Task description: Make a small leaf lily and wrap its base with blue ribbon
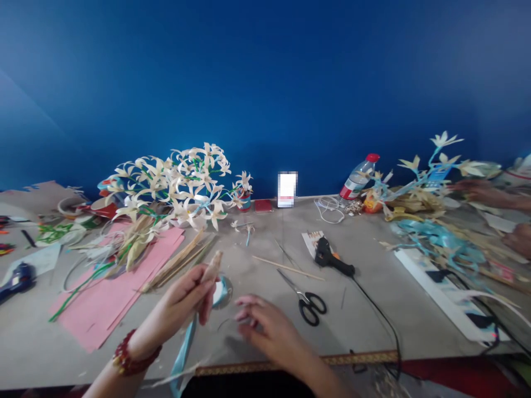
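My left hand (188,301), a red bead bracelet on its wrist, is closed around a pale, tapered piece of dried husk (214,266) that points up. To its right, my right hand (269,329) hovers over the table's near edge, fingers loosely bent and apart with nothing visible in them. Just behind my left hand lies a roll of light blue ribbon (224,292), partly hidden. A loose length of blue ribbon (183,351) hangs below that hand. Black-handled scissors (309,307) lie right of my right hand.
A glue gun (332,257) and its cord lie right of centre, beside a white power strip (427,293). Pink paper sheets (112,304), husk strips (178,262) and a bunch of white flowers (182,182) occupy the left. A bottle (357,179) tilts at the back. Another person's hand (518,240) shows far right.
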`<state>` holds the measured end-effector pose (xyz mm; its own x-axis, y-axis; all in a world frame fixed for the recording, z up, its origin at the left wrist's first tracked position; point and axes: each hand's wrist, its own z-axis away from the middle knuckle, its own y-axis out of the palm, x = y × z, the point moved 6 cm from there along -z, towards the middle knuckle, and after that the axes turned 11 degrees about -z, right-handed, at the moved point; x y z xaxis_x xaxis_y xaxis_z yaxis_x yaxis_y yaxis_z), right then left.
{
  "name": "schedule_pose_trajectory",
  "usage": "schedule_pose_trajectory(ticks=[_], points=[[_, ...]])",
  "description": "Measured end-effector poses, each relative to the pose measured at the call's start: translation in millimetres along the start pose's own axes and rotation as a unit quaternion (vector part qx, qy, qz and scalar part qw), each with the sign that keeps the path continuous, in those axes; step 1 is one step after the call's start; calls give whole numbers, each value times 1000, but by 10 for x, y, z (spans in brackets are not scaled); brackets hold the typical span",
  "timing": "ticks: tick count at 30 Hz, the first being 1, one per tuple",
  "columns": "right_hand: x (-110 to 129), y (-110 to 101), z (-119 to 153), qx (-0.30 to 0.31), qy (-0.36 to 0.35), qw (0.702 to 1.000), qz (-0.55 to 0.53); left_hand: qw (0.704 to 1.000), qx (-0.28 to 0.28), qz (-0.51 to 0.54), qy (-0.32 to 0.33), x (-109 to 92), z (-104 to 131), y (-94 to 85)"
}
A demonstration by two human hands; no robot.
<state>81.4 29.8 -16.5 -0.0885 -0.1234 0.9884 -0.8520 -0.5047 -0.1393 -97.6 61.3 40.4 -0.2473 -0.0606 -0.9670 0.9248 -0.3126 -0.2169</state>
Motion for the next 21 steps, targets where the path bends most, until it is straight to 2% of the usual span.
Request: schedule_pose_trajectory(ticks=[2, 5, 7, 8, 11, 16, 18, 21], points=[[-32, -312, 123, -77, -21, 990, 112, 999, 13, 19, -35, 117, -30, 141], [-208, -859, 453, -188, 11, 956, 226, 995, 27, 63, -75, 317, -70, 354], [-328, -1126, 685, -236, 41, 924, 297, 990, 47, 96, -91, 400, -103, 495], [-373, -1198, 771, -241, 45, 914, 323, 988, 57, 110, -96, 421, -123, 555], [-487, -1233, 879, -210, 59, 907, 360, 982, 86, 140, -98, 429, -185, 690], [-514, -1228, 814, -200, 68, 914, 348, 976, 112, 162, -94, 428, -236, 789], [-521, -1268, 793, -205, 95, 929, 294, 978, 102, 156, -91, 437, -246, 794], [-585, -1193, 765, -173, 167, 967, 83, 983, 80, 135, -93, 463, -267, 799]])
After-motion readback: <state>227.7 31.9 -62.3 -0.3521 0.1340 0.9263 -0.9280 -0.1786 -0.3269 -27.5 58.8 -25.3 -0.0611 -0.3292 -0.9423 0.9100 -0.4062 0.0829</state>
